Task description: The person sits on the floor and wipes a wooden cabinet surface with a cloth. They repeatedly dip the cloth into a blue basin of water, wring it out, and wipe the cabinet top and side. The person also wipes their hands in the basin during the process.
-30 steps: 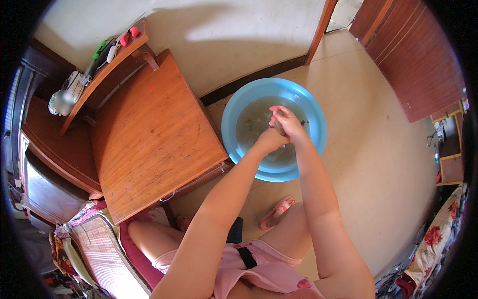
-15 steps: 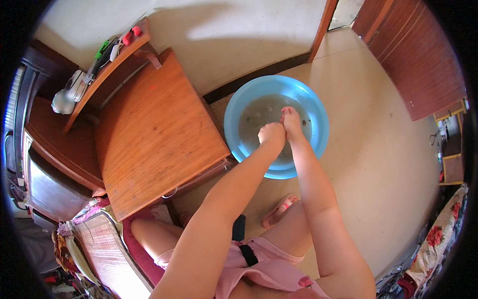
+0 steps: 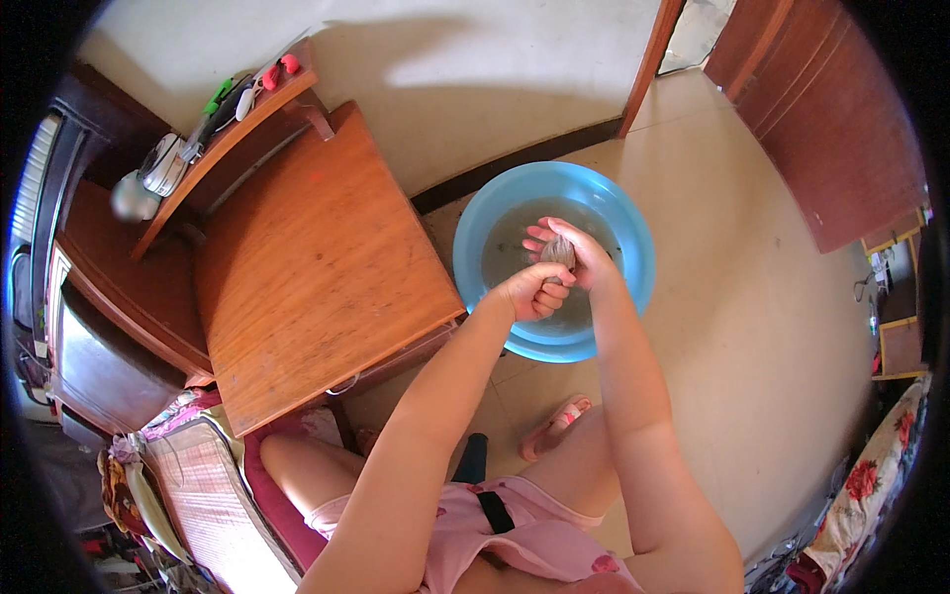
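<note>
A wrung bundle of greyish-brown wet cloth (image 3: 559, 251) is held over a round blue basin (image 3: 633, 282). My left hand (image 3: 537, 291) is closed in a fist round its lower end. My right hand (image 3: 586, 253) is beside it with palm turned up and fingers spread, the cloth's upper end lying against the palm. Whether the right hand bears any of its weight I cannot tell. Murky grey water (image 3: 510, 252) stands in the basin below both hands.
Left of the basin stands a wooden desk (image 3: 307, 267) whose raised shelf (image 3: 237, 129) carries small items. A wooden door (image 3: 831, 119) is at the far right. My sandalled foot (image 3: 557, 426) rests on the tiled floor, nearer than the basin. Floral fabric (image 3: 861, 480) lies at the right.
My hands were pressed together over the water. Now the left has come nearer and turned, the right has opened its fingers, and the cloth shows between them.
</note>
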Demonstrator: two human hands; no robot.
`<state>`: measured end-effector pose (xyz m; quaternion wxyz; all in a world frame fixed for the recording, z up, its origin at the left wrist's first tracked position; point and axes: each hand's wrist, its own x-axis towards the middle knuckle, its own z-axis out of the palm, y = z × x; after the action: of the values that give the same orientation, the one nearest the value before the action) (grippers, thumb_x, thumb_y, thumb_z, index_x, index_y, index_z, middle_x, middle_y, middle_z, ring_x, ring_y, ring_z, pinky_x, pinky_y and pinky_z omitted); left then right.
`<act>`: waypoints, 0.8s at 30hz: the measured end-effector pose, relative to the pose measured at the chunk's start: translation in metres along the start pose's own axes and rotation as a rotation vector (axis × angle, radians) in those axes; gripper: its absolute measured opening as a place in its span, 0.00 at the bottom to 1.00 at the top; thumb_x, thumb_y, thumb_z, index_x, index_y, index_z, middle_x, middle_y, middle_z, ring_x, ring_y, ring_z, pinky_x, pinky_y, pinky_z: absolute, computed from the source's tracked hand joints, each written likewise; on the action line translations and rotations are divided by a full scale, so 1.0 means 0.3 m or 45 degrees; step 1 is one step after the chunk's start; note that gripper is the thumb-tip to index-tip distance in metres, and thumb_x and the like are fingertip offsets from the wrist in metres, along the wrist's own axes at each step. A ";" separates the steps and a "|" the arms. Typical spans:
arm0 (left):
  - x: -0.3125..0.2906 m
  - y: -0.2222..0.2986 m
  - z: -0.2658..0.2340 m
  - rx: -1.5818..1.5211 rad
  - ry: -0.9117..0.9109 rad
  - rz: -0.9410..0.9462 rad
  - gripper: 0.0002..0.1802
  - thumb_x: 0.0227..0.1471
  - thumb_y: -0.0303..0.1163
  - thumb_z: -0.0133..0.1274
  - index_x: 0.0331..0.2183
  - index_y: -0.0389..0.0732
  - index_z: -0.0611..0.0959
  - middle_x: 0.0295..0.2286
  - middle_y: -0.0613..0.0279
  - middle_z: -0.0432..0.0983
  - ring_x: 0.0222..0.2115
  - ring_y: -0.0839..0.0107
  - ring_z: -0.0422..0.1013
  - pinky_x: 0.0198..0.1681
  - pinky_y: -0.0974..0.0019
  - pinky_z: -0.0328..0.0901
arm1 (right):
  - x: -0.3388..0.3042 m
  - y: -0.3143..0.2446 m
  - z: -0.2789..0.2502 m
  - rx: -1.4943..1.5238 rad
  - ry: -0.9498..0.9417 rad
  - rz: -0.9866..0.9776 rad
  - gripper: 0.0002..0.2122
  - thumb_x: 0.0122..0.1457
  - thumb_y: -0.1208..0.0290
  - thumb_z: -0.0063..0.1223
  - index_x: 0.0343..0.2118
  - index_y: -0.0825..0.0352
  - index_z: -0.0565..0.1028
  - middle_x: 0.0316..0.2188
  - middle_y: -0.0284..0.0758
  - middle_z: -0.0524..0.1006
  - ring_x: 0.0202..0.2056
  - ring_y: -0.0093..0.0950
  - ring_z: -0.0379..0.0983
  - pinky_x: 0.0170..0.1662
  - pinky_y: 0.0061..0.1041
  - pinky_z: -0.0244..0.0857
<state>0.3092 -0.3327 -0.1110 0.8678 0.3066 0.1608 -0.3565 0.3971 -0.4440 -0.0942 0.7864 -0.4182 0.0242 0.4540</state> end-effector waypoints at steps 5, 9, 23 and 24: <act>-0.002 -0.010 0.004 0.002 -0.057 -0.099 0.13 0.49 0.36 0.53 0.20 0.52 0.65 0.11 0.80 0.52 0.09 0.86 0.45 0.12 0.77 0.38 | 0.008 -0.009 -0.016 -0.183 -0.124 -0.095 0.17 0.65 0.61 0.47 0.51 0.68 0.69 0.21 0.28 0.68 0.27 0.25 0.71 0.38 0.32 0.70; 0.010 0.013 0.050 0.507 0.231 0.023 0.16 0.47 0.35 0.54 0.16 0.50 0.65 0.12 0.77 0.54 0.10 0.85 0.46 0.13 0.75 0.37 | 0.016 -0.023 -0.036 -0.249 -0.008 -0.104 0.18 0.66 0.57 0.44 0.50 0.67 0.70 0.15 0.23 0.59 0.20 0.20 0.60 0.30 0.26 0.64; 0.084 -0.002 0.104 2.063 1.225 0.043 0.15 0.51 0.41 0.52 0.33 0.41 0.85 0.35 0.52 0.81 0.38 0.57 0.78 0.40 0.57 0.72 | 0.103 0.083 -0.097 -0.257 0.552 -0.341 0.12 0.68 0.59 0.39 0.32 0.62 0.68 0.12 0.24 0.57 0.14 0.18 0.53 0.21 0.24 0.56; 0.086 -0.001 0.101 2.116 1.233 0.023 0.14 0.51 0.40 0.52 0.33 0.42 0.85 0.35 0.53 0.81 0.37 0.57 0.78 0.40 0.57 0.72 | 0.107 0.092 -0.095 -0.258 0.574 -0.363 0.12 0.68 0.59 0.39 0.32 0.62 0.67 0.12 0.24 0.56 0.14 0.18 0.52 0.21 0.24 0.55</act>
<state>0.3288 -0.3659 -0.1010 0.2154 0.9388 0.1952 -0.1847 0.4054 -0.4345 -0.1434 0.7712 -0.5843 0.0940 0.2344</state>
